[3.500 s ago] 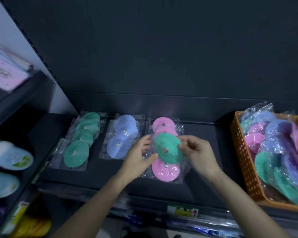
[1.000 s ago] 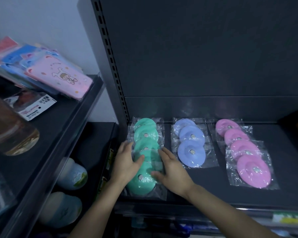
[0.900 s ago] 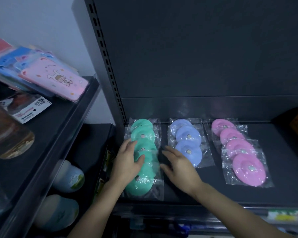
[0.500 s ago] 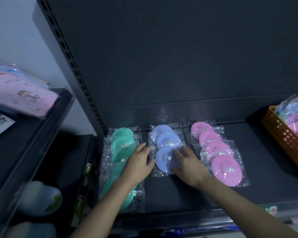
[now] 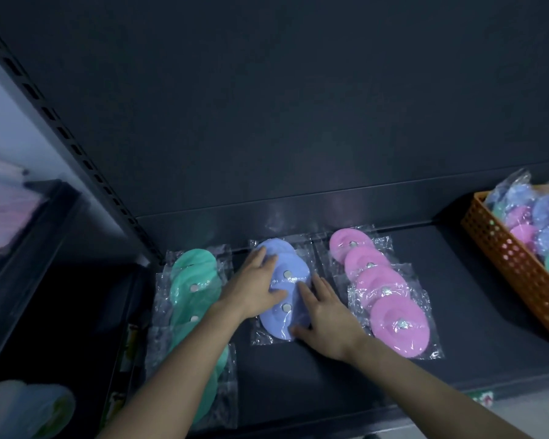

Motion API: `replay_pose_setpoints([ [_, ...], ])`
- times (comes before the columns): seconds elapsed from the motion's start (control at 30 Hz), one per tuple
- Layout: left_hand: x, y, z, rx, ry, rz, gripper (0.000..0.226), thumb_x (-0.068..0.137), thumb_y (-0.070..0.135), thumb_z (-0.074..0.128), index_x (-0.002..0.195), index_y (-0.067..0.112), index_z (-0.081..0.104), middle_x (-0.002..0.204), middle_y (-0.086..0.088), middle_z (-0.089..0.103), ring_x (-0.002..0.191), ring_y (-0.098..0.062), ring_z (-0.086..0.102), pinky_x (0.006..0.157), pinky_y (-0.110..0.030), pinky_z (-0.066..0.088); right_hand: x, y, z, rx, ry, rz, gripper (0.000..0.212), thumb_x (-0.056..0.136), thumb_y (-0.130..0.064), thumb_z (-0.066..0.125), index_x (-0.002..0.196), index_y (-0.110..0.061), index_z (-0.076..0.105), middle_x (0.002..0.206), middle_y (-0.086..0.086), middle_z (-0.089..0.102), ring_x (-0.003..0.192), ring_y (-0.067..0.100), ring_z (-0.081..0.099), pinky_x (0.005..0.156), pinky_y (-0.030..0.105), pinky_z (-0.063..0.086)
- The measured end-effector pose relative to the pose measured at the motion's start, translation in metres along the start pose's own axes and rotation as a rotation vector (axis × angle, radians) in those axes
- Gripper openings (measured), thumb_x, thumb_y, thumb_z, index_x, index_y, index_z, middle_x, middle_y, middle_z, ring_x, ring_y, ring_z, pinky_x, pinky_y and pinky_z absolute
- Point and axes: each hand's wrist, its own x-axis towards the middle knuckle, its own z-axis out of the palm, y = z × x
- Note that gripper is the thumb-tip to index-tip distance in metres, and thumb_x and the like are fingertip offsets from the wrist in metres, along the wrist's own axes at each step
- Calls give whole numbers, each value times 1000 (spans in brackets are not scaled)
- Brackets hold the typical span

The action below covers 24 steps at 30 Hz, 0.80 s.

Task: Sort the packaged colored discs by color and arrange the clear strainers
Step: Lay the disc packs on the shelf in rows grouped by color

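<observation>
Three rows of bagged discs lie on the dark shelf [image 5: 457, 299]: green discs [image 5: 194, 280] at the left, blue discs [image 5: 286, 286] in the middle, pink discs [image 5: 390, 308] at the right. My left hand [image 5: 254, 289] lies flat on the left side of the blue row, fingers straight. My right hand [image 5: 320, 315] presses the row's right and front edge with spread fingers. My left forearm crosses over the near green discs. No clear strainers are in view.
An orange perforated basket [image 5: 514, 267] at the far right holds several mixed bagged discs. A slotted shelf upright [image 5: 86, 166] rises at the left, with blurred pink packages [image 5: 4, 213] on a neighbouring shelf beyond it.
Both hands left the green row and moved right onto the blue row. My view has swung right and the basket has come into sight.
</observation>
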Motion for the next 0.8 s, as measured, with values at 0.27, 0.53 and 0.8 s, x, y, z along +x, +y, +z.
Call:
replay_pose_setpoints([
  [0.27,-5,-11,9,-13,14,-23,78,89,47,54,151,22,11,160,-2,-4,146,-12,-1,114,-28,18,5,0,3,-3,-22,-47,89,86,-53,53,151,-17,4,158,16,-5,146,26,-8,117,30,-1],
  [0.53,-7,34,23,-113,190,57,59,93,45,48,144,16,35,158,-1,15,144,-15,18,111,-29,23,-31,24,-34,91,195,-204,58,88,-27,57,141,-14,37,152,6,28,143,21,23,109,24,30],
  [0.8,12,94,54,-222,143,55,53,94,32,52,141,12,40,152,-9,31,141,-18,26,110,-21,17,-81,113,-52,9,259,134,79,77,-41,72,142,-11,38,151,25,21,140,45,17,116,46,18],
])
